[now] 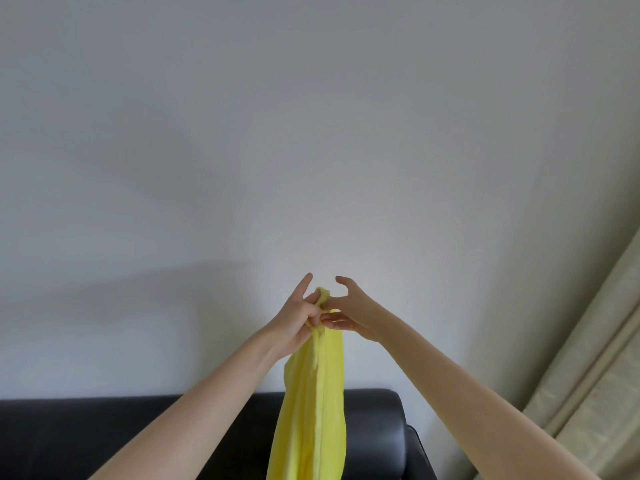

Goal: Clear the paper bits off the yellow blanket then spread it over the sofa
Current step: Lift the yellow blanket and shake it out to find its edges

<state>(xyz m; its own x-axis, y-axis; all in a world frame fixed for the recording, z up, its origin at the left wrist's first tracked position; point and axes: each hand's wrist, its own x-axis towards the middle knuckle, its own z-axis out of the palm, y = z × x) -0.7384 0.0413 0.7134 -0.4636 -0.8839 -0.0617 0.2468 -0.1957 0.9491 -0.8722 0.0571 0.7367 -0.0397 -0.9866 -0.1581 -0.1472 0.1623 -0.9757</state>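
Note:
The yellow blanket [313,403] hangs bunched in a long column in front of me, its lower end out of frame. My left hand [298,320] grips its top edge, index finger pointing up. My right hand [349,315] touches the same top edge with thumb and fingertips pinching the fabric, the other fingers curled apart. Both hands are raised in front of the wall, above the black leather sofa [104,438]. No paper bits are visible on the blanket.
A plain white wall [311,133] fills most of the view. A pale curtain [595,375] hangs at the right, beside the sofa's right arm [415,452].

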